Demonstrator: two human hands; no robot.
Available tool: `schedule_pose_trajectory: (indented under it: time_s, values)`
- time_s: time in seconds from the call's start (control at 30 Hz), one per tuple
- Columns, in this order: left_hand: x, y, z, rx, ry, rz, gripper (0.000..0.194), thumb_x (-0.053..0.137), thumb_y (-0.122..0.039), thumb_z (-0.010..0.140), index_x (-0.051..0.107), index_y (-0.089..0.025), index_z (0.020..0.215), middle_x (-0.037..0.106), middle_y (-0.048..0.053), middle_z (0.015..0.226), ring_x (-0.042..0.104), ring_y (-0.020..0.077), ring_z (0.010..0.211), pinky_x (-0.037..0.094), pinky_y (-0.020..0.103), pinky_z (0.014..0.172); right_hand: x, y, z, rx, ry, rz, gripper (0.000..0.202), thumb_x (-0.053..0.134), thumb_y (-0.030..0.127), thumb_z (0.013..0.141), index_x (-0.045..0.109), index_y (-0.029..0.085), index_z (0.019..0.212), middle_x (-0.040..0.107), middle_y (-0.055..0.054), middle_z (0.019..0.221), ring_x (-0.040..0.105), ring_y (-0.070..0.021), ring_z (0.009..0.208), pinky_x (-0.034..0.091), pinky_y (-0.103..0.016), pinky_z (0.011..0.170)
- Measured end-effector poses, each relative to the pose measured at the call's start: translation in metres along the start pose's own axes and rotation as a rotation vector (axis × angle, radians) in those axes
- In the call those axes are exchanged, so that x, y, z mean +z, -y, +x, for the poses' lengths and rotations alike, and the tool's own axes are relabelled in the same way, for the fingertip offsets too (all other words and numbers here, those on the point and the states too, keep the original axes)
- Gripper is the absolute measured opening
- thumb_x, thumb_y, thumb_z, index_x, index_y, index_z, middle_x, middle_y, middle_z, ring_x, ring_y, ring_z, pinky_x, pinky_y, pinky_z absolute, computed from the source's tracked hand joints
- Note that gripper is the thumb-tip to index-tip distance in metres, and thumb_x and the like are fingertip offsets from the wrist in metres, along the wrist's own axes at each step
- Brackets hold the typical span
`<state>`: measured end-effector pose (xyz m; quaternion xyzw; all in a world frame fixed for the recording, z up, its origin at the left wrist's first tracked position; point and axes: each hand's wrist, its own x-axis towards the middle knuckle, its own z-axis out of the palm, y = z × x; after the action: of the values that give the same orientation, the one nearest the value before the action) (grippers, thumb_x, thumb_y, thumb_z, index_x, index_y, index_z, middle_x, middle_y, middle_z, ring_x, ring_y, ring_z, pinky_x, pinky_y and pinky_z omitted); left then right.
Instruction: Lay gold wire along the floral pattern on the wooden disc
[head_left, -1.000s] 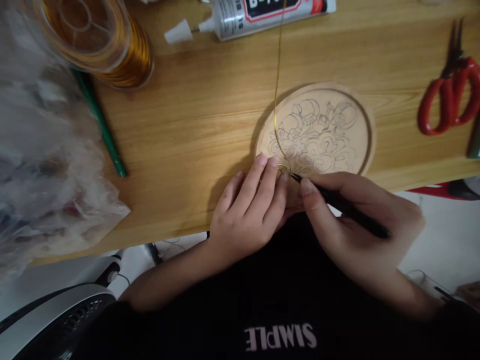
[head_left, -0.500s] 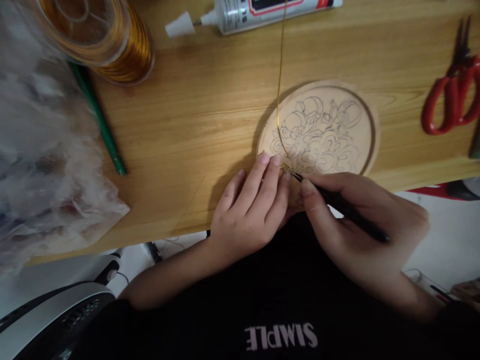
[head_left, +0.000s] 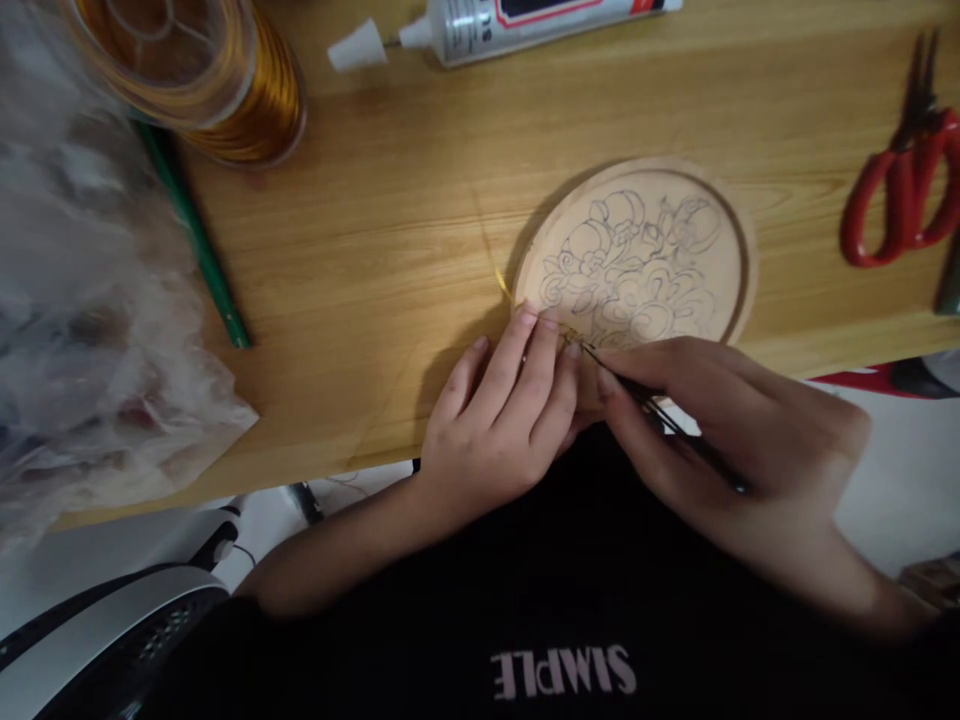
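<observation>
A round wooden plate [head_left: 675, 255] with a raised rim and a drawn flower pattern lies at the table's near edge. My left hand [head_left: 499, 420] holds its near-left side, fingertips pressed on the surface and the thumb mostly hidden at the near edge. Thin gold wire [head_left: 504, 284] sticks out past the plate's left rim beside those fingertips, its far end blurred. My right hand [head_left: 735, 440] is closed around dark tweezers [head_left: 660, 408]. Their tips touch or nearly touch small wire loops [head_left: 571, 336] by my left index finger; exact contact is unclear.
A spool of gold wire [head_left: 270, 100] stands at the far left, beside a green pencil-like stick [head_left: 199, 245] and crumpled plastic bags [head_left: 112, 330]. A glue tube [head_left: 510, 30] with its white cap [head_left: 358, 46] lies at the back. Red-handled scissors [head_left: 892, 190] lie at right.
The long wire end has swung from standing across the plate to pointing left beyond its rim. My right hand has turned slightly with the tweezers. My left hand has stayed in place.
</observation>
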<state>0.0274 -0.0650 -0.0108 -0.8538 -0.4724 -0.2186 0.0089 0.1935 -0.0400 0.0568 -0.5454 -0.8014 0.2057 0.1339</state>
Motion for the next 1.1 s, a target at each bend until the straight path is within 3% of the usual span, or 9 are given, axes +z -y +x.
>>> schedule_pose_trajectory:
  time_s: [0.37,0.6,0.77,0.87,1.0,1.1]
  values:
    - [0.001,0.0,-0.001,-0.003,-0.008,0.011,0.043,0.04,-0.042,0.105,0.067,-0.011,0.12,0.069,0.013,0.127,0.065,0.0268,0.123,0.049,0.036,0.095,-0.011,-0.012,0.015,-0.299,0.133,-0.174,0.02,0.057,0.018,0.094,0.063,0.019,0.075,0.072,-0.004,0.079,0.064,-0.0139,0.06,0.042,-0.03,0.047]
    - [0.001,-0.001,-0.001,-0.017,-0.011,-0.02,0.04,0.048,-0.042,0.103,0.066,-0.011,0.12,0.069,0.013,0.128,0.065,0.0271,0.122,0.047,0.037,0.096,-0.012,-0.004,0.018,-0.353,0.194,-0.331,0.022,0.052,0.017,0.096,0.066,0.017,0.079,0.069,-0.005,0.074,0.058,-0.015,0.057,0.04,-0.031,0.048]
    - [-0.001,0.0,-0.001,-0.009,0.027,-0.012,0.044,0.046,-0.044,0.104,0.066,-0.01,0.122,0.067,0.014,0.13,0.064,0.0279,0.124,0.047,0.037,0.096,-0.012,-0.017,0.012,-0.233,0.096,-0.044,0.006,0.061,0.017,0.093,0.067,0.018,0.095,0.073,-0.003,0.084,0.065,-0.0131,0.065,0.047,-0.028,0.054]
    - [-0.001,0.001,-0.001,-0.009,0.023,-0.016,0.046,0.046,-0.046,0.104,0.065,-0.009,0.123,0.068,0.014,0.13,0.064,0.028,0.123,0.047,0.036,0.097,-0.005,-0.027,0.004,-0.082,-0.015,0.21,0.019,0.068,0.014,0.088,0.068,0.022,0.106,0.075,-0.001,0.092,0.069,-0.0118,0.074,0.053,-0.024,0.063]
    - [0.0,0.001,-0.001,-0.007,0.013,-0.033,0.046,0.043,-0.044,0.105,0.065,-0.009,0.123,0.068,0.016,0.128,0.064,0.0292,0.123,0.046,0.037,0.099,0.009,-0.033,-0.004,0.069,-0.113,0.391,0.02,0.074,0.009,0.082,0.073,0.019,0.1,0.076,-0.002,0.09,0.071,-0.0106,0.077,0.055,-0.02,0.066]
    - [0.0,0.0,-0.001,-0.003,0.011,-0.038,0.045,0.044,-0.044,0.104,0.065,-0.008,0.122,0.069,0.017,0.127,0.065,0.0304,0.122,0.046,0.038,0.1,0.015,-0.034,-0.006,0.07,-0.152,0.435,0.021,0.072,0.009,0.083,0.073,0.02,0.101,0.077,-0.002,0.09,0.071,-0.011,0.08,0.058,-0.021,0.072]
